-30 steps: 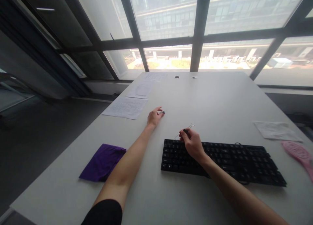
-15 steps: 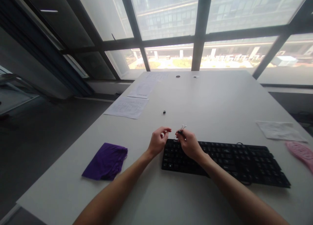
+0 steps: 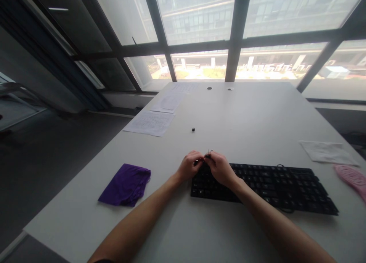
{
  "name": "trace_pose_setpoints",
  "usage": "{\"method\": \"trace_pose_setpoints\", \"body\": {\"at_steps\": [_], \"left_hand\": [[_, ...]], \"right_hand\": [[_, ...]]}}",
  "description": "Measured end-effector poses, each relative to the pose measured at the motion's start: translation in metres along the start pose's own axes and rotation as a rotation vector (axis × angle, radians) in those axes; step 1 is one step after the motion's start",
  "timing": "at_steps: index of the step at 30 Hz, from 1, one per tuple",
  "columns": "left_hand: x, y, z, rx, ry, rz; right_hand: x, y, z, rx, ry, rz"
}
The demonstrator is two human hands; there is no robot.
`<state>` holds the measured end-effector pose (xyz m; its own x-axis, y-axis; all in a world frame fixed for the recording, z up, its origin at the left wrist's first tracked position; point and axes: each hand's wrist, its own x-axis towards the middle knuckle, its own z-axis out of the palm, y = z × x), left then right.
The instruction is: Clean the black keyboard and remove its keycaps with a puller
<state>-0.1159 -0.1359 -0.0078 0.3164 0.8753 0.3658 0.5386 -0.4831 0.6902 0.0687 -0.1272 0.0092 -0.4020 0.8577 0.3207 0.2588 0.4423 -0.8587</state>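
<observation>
The right hand (image 3: 221, 168) is gripping a small dark piece (image 3: 207, 155) between thumb and fingers, and thin wire ends (image 3: 211, 151) are poking up just beyond it. The left hand (image 3: 189, 165) is meeting it there, its fingers bending in so that the fingertips are touching or nearly touching the piece; whether they are pinching it, I cannot tell. Both hands are hovering over the far left end of a black keyboard (image 3: 265, 183), which is lying on the white bench (image 3: 243, 122). Farther off, beyond the left hand, a tiny black block (image 3: 193, 129) is sitting alone. A folded purple cloth (image 3: 126, 185) is lying to the left, while a pale sheet (image 3: 323, 150) and a pink object (image 3: 349, 177) are resting beyond the keyboard's right end.
</observation>
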Motion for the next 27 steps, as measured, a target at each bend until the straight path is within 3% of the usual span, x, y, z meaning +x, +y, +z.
{"method": "trace_pose_setpoints", "body": {"at_steps": [5,8,17,21,27], "left_hand": [[-0.006,0.004,-0.007,-0.002,-0.084,0.036],[-0.007,0.008,-0.007,0.014,-0.114,-0.009],[0.0,0.016,-0.002,0.004,-0.085,-0.167],[0.001,0.019,-0.002,-0.011,-0.078,-0.168],[0.002,0.022,0.005,-0.061,0.027,-0.116]], "right_hand": [[-0.007,0.0,0.001,-0.025,-0.054,-0.052],[-0.008,0.0,0.0,-0.013,-0.044,-0.051],[-0.005,0.003,-0.003,0.079,0.047,-0.018],[-0.004,0.006,-0.004,0.099,0.064,0.002],[-0.002,0.011,-0.005,0.226,0.145,0.092]]}}
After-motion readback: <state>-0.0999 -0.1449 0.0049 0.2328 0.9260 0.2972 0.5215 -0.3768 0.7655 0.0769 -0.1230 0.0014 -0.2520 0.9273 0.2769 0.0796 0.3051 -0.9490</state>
